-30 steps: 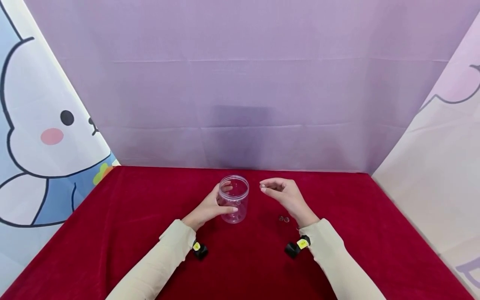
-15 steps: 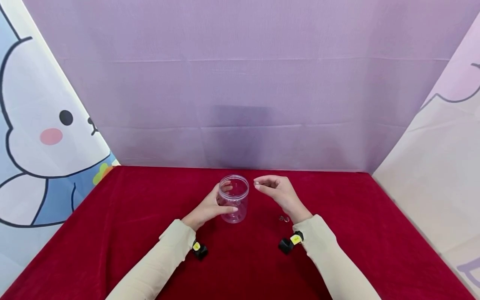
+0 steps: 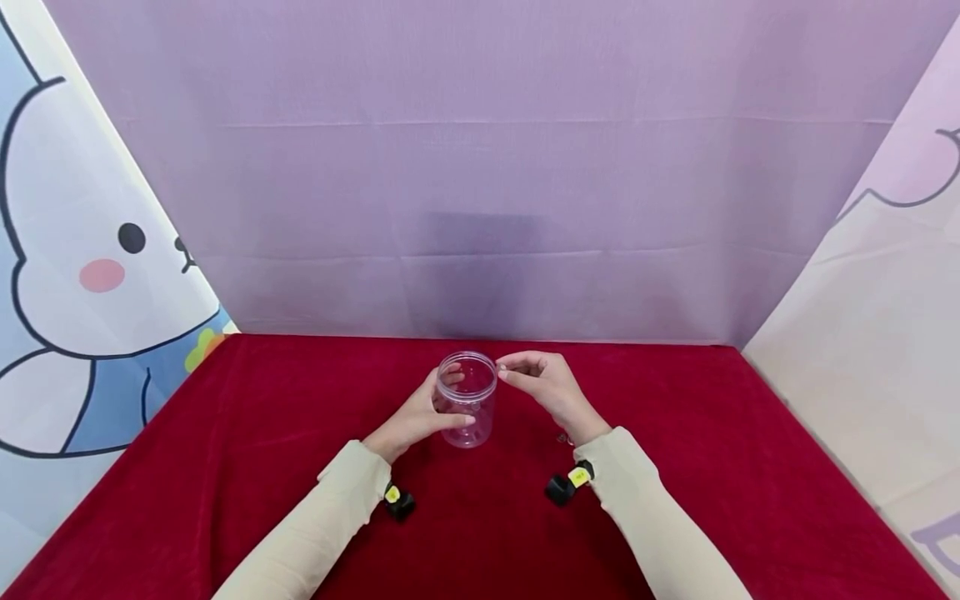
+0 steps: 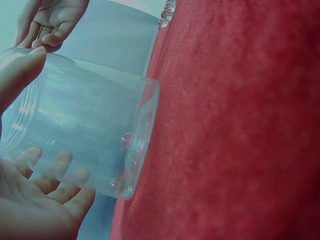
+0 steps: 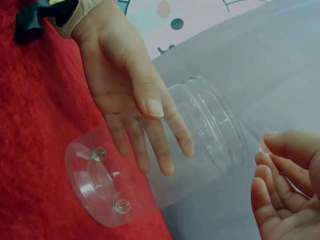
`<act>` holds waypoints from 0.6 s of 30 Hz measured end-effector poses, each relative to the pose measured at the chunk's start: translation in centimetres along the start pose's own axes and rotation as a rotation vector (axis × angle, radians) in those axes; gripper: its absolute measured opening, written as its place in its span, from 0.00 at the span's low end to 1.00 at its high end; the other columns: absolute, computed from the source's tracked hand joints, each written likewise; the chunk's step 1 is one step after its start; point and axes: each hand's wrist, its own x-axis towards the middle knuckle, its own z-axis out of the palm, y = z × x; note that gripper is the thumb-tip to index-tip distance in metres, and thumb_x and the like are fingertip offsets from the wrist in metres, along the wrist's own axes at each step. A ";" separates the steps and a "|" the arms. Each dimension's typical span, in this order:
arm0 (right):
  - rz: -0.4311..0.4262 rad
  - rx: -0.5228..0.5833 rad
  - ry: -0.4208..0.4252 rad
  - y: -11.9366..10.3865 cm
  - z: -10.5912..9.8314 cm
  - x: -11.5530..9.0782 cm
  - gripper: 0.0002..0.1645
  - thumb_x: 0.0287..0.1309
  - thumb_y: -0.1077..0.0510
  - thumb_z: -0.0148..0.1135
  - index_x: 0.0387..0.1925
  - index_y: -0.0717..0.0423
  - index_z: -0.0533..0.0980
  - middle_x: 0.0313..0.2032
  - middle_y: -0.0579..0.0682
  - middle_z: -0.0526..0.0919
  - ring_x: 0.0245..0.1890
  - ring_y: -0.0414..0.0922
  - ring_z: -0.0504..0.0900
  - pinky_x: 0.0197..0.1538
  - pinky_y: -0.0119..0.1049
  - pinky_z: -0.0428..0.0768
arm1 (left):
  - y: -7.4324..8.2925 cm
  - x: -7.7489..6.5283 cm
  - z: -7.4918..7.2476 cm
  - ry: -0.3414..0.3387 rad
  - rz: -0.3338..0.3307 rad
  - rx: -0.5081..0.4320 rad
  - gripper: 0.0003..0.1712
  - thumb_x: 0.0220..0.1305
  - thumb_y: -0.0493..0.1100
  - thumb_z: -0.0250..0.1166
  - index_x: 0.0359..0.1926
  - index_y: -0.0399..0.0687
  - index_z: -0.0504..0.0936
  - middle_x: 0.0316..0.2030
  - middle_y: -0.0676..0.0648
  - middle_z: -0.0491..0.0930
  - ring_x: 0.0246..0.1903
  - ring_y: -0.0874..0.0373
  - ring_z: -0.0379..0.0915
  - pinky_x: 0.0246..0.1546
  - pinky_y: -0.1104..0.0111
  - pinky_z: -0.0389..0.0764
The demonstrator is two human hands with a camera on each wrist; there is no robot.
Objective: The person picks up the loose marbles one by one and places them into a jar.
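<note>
A clear plastic jar (image 3: 480,407) with no lid stands upright on the red cloth. My left hand (image 3: 411,422) grips it from the left, thumb on the near side and fingers round the far side. Inside, at the bottom, lie two clear glass marbles, one marble (image 5: 99,154) apart from the other marble (image 5: 122,206). Just right of the jar's mouth, my right hand (image 3: 553,388) pinches another clear marble (image 5: 265,147) between thumb and forefinger, partly hidden by the fingertips. More loose marbles (image 4: 168,11) rest on the cloth, beside the right wrist and partly covered by it in the head view.
Red velvety cloth (image 3: 480,533) covers the table. A lilac curtain (image 3: 480,167) rises behind its back edge, with cartoon-printed panels at the left side (image 3: 67,250) and right side (image 3: 885,333). Each wrist wears a small black camera, such as the right camera (image 3: 559,490).
My right hand has moved left with the pinched marble, from a short way off to right beside the jar's rim. The left hand and jar have stayed in place.
</note>
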 end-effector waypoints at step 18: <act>-0.012 0.007 -0.012 -0.3 1.4 0.3 0.14 0.55 0.60 0.66 0.43 0.63 0.81 0.40 0.54 0.85 0.36 0.43 0.80 0.43 0.34 0.78 | 0.6 -0.4 -0.3 -0.024 -0.041 -0.010 0.55 0.51 0.41 0.72 0.72 0.54 0.46 0.68 0.43 0.58 0.64 0.49 0.57 0.62 0.50 0.62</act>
